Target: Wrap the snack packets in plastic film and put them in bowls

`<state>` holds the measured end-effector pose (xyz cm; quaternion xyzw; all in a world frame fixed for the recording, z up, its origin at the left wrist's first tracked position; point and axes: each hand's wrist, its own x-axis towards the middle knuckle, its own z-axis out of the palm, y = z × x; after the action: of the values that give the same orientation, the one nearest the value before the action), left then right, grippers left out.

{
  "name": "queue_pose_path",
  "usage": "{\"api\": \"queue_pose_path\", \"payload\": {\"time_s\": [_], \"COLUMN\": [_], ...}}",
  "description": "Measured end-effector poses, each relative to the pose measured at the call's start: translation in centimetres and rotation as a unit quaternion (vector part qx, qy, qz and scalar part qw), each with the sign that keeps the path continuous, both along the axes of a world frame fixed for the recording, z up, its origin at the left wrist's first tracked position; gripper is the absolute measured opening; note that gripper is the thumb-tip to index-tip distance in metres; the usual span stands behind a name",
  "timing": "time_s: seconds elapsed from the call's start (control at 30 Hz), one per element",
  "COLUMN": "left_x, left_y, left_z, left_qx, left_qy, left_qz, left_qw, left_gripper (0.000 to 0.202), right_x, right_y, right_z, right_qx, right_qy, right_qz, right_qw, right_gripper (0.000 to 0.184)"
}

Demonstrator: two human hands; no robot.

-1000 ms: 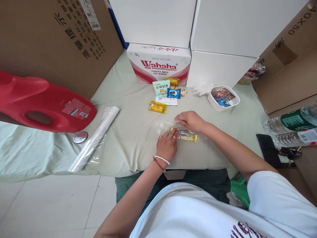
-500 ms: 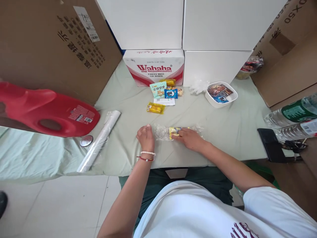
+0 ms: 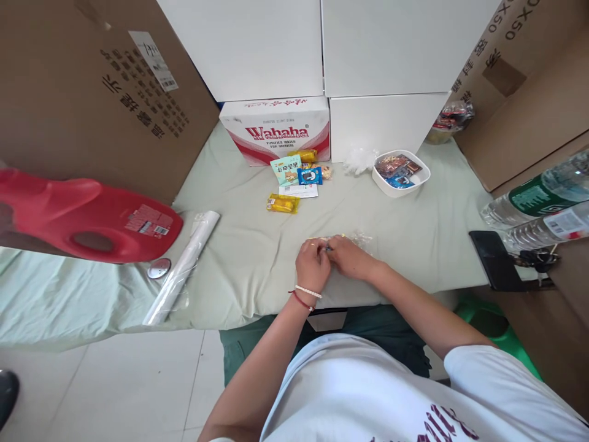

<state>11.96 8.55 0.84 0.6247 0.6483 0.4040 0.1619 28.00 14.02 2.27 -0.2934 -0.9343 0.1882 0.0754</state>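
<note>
Our left hand (image 3: 313, 265) and right hand (image 3: 352, 259) are both curled nearly closed, fingertips meeting in a pinch on the clear snack bag (image 3: 359, 237). It lies flat on the green cloth (image 3: 239, 258) right in front of us, well apart from the white bowl (image 3: 400, 191). We reckon it goes best pinching close to the bag's end and pressing it onto the cloth, since thin film slips; what's inside is hidden under our fingers.

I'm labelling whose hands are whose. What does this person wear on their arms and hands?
Left hand: a white bead bracelet and a red string bracelet at the wrist. Right hand: bare wrist. White short-sleeved T-shirt, forearms uncovered.
</note>
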Motion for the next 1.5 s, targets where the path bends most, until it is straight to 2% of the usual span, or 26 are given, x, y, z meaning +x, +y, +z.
{"api": "queue_pose_path", "payload": {"time_s": [0.13, 0.2, 0.3, 0.37, 0.43, 0.5, 0.63, 0.73, 0.8, 0.87, 0.97, 1.03, 1.1, 1.17, 1.2, 1.3, 1.4, 1.43, 1.5], "left_x": [1.1, 1.4, 1.8, 2.0, 2.1, 2.0, 1.7, 1.9, 2.1, 1.9, 0.7, -0.7, -2.1, -3.1, -3.4, -3.6, -3.5, -3.5, -3.4], "left_y": [-0.3, -0.8, -1.6, -1.9, -1.9, -1.9, -1.8, -1.9, -1.8, -1.6, -1.4, -1.4, -1.6, -1.8, -1.8, -1.8, -1.6, -1.6, -1.6], "left_z": [-1.5, -2.4, -3.2, -3.3, -3.4, -3.4, -3.3, -3.4, -3.5, -3.6, -3.7, -3.8, -3.9, -4.2, -4.4, -4.6, -4.5, -4.4, -4.1], "left_qx": [0.016, 0.016, 0.009, 0.003, -0.002, -0.006, -0.009, -0.010, -0.013, -0.019, -0.015, -0.007, 0.005, 0.030, 0.045, 0.066, 0.053, 0.050, 0.048], "left_qy": [0.077, 0.131, 0.193, 0.210, 0.210, 0.208, 0.219, 0.228, 0.228, 0.213, 0.158, 0.102, 0.008, -0.140, -0.223, -0.406, -0.458, -0.461, -0.460], "left_qz": [-0.067, -0.081, -0.076, -0.072, -0.074, -0.082, -0.091, -0.093, -0.098, -0.105, -0.134, -0.172, -0.188, -0.142, -0.102, -0.008, 0.007, 0.013, 0.036], "left_qw": [0.995, 0.988, 0.978, 0.975, 0.975, 0.975, 0.971, 0.969, 0.969, 0.971, 0.978, 0.980, 0.982, 0.979, 0.968, 0.912, 0.888, 0.886, 0.886], "left_gripper": [0.033, 0.041, 0.056, 0.062, 0.064, 0.065, 0.065, 0.064, 0.062, 0.059, 0.062, 0.067, 0.068, 0.061, 0.055, 0.039, 0.033, 0.032, 0.030], "right_x": [2.5, 4.0, 5.4, 6.0, 6.6, 7.2, 6.4, 3.0, -0.2, -3.1, -5.6, -6.0, -5.8, -5.5, -5.5, -5.5, -5.6, -5.6, -5.6], "right_y": [-0.4, -0.6, -1.0, -1.2, -1.3, -1.1, 0.2, 1.4, 2.1, 2.3, 1.8, 1.0, 0.1, -0.8, -1.1, -1.5, -0.8, -0.5, 0.1], "right_z": [0.6, 0.6, -0.5, -1.7, -2.4, -2.3, 0.2, 2.1, 2.6, 2.5, 1.8, 1.3, 0.8, 0.2, 0.0, -0.1, 0.6, 0.9, 1.5], "right_qx": [-0.058, -0.042, 0.042, 0.066, 0.063, 0.031, -0.113, -0.121, -0.096, -0.077, -0.045, -0.027, -0.010, 0.021, 0.039, 0.070, 0.042, 0.031, 0.026], "right_qy": [0.109, 0.147, 0.112, 0.077, 0.085, 0.122, 0.194, 0.182, 0.113, 0.026, -0.051, -0.059, -0.056, -0.054, -0.055, -0.069, -0.099, -0.112, -0.134], "right_qz": [-0.001, -0.105, -0.330, -0.378, -0.376, -0.368, -0.371, -0.365, -0.350, -0.331, -0.316, -0.308, -0.291, -0.271, -0.260, -0.235, -0.195, -0.182, -0.172], "right_qw": [0.992, 0.983, 0.936, 0.920, 0.921, 0.921, 0.901, 0.905, 0.925, 0.940, 0.946, 0.949, 0.955, 0.961, 0.963, 0.967, 0.975, 0.976, 0.976], "right_gripper": [0.021, 0.026, 0.035, 0.035, 0.020, 0.013, 0.020, 0.014, 0.008, 0.010, 0.020, 0.026, 0.028, 0.027, 0.028, 0.049, 0.071, 0.073, 0.063]}}
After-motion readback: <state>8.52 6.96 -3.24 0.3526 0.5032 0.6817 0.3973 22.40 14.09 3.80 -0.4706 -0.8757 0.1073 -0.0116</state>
